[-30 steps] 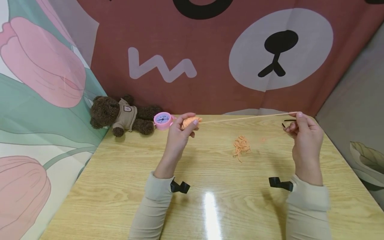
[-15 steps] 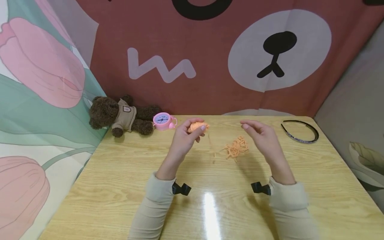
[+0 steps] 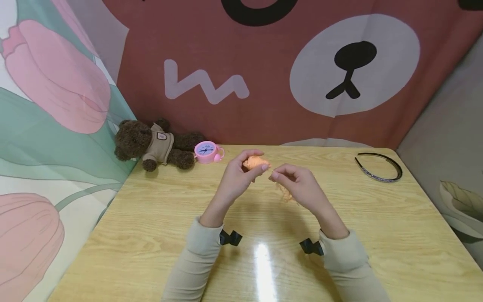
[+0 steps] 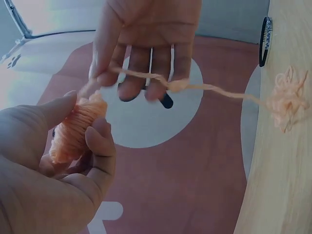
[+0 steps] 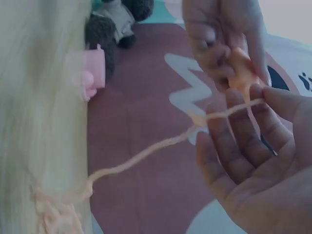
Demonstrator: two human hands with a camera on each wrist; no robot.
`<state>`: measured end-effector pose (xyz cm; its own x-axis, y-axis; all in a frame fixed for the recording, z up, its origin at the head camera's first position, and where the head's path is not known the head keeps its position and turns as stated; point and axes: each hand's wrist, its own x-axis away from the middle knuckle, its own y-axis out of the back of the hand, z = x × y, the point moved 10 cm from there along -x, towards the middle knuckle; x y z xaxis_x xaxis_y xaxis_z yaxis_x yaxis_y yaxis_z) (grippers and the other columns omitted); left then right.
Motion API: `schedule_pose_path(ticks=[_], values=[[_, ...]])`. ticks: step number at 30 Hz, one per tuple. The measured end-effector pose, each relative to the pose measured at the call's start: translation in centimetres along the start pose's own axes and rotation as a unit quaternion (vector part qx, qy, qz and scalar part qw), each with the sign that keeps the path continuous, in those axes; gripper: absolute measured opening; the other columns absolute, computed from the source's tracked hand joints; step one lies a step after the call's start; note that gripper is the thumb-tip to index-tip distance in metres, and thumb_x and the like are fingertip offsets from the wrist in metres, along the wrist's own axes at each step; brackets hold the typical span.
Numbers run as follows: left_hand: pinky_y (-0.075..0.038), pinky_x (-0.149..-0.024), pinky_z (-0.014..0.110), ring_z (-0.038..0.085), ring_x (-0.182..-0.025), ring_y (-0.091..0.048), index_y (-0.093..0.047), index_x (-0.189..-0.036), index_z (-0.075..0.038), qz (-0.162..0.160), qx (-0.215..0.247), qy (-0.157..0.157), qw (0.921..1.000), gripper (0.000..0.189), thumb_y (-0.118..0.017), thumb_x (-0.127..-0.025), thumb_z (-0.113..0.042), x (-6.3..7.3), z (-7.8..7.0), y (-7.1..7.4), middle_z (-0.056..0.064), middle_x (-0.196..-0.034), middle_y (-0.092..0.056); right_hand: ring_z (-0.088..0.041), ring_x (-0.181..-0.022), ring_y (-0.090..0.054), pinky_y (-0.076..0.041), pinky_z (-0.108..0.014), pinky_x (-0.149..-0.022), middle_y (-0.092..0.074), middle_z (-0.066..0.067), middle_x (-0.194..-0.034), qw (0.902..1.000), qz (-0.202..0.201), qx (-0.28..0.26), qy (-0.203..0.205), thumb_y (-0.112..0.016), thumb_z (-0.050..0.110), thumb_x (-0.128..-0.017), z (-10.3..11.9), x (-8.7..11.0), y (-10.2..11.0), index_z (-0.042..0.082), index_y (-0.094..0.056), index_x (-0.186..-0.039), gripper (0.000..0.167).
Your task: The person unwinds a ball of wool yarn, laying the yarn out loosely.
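Observation:
My left hand [image 3: 237,176] holds a small wound ball of orange yarn [image 4: 75,129] between thumb and curled fingers, above the table. Close to its right, my right hand [image 3: 299,184] pinches a yarn strand [image 5: 229,111] between thumb and index finger. Its other fingers spread loosely in the right wrist view. From that pinch the strand runs down to a loose tangle of orange yarn [image 4: 287,100] on the tabletop. In the head view my right hand partly hides this tangle.
A brown teddy bear [image 3: 158,144] in a beige shirt lies at the back left, beside a pink alarm clock [image 3: 206,152]. A black headband [image 3: 381,178] with a glittery band rests at the back right of the wooden table [image 3: 151,235]. Printed cloth hangs behind.
My right hand has come from the far right, where it held the strand taut, leftward to the yarn ball. The headband now shows fully. My left hand has shifted slightly right.

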<state>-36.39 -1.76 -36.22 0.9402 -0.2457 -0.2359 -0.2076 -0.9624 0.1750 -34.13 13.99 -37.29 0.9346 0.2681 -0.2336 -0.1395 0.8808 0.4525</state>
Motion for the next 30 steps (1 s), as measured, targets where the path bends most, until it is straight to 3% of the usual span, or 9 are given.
schedule_pose_path(ticks=[5, 9, 18, 25, 30], values=[[-0.05, -0.06, 0.024, 0.015, -0.067, -0.057, -0.066, -0.126, -0.019, -0.01, -0.001, -0.009, 0.9999, 0.035, -0.075, -0.094, -0.027, -0.2, -0.1, 0.4, 0.004, -0.09, -0.064, -0.018, -0.095, -0.068, -0.056, -0.029, -0.09, -0.072, -0.006, -0.099, 0.997, -0.067, -0.04, -0.003, -0.057, 0.037, -0.104, -0.6, 0.4, 3.1, 0.009, -0.072, -0.107, 0.032], [-0.055, -0.064, 0.025, 0.016, -0.073, -0.063, -0.066, -0.125, -0.015, -0.017, 0.021, -0.009, 0.9996, 0.032, -0.073, -0.095, -0.022, -0.2, -0.1, 0.7, 0.009, -0.095, -0.068, -0.018, -0.091, -0.068, -0.057, -0.027, -0.088, -0.072, -0.001, -0.092, 0.9918, -0.105, -0.07, -0.018, -0.059, 0.039, -0.102, -1.4, 0.5, 5.0, 0.006, -0.071, -0.105, 0.035], [-0.056, -0.067, 0.024, 0.027, -0.086, -0.068, -0.065, -0.125, -0.01, -0.056, 0.079, -0.003, 0.9953, 0.03, -0.07, -0.097, -0.015, -0.4, -0.1, 1.8, 0.009, -0.101, -0.067, -0.015, -0.085, -0.069, -0.059, -0.024, -0.082, -0.07, 0.006, -0.087, 0.9851, -0.149, -0.085, -0.014, -0.059, 0.038, -0.102, -2.0, 0.8, 7.6, 0.004, -0.07, -0.108, 0.037], [-0.055, -0.065, 0.026, 0.013, -0.076, -0.063, -0.061, -0.13, -0.013, -0.066, 0.078, 0.012, 0.9947, 0.037, -0.073, -0.095, -0.016, -0.5, 0.2, 2.2, 0.004, -0.093, -0.066, -0.012, -0.083, -0.068, -0.059, -0.023, -0.082, -0.069, 0.009, -0.086, 0.9807, -0.17, -0.092, -0.03, -0.059, 0.039, -0.102, -2.5, 1.2, 9.0, 0.005, -0.069, -0.107, 0.035], [-0.056, -0.065, 0.025, 0.01, -0.077, -0.065, -0.056, -0.131, -0.008, -0.077, 0.103, 0.01, 0.9916, 0.036, -0.069, -0.097, -0.011, -0.5, 0.1, 2.6, 0.007, -0.097, -0.069, -0.011, -0.08, -0.067, -0.058, -0.02, -0.078, -0.07, 0.006, -0.084, 0.9696, -0.199, -0.139, -0.029, -0.063, 0.036, -0.1, -3.0, 1.5, 10.4, 0.004, -0.07, -0.107, 0.033]])
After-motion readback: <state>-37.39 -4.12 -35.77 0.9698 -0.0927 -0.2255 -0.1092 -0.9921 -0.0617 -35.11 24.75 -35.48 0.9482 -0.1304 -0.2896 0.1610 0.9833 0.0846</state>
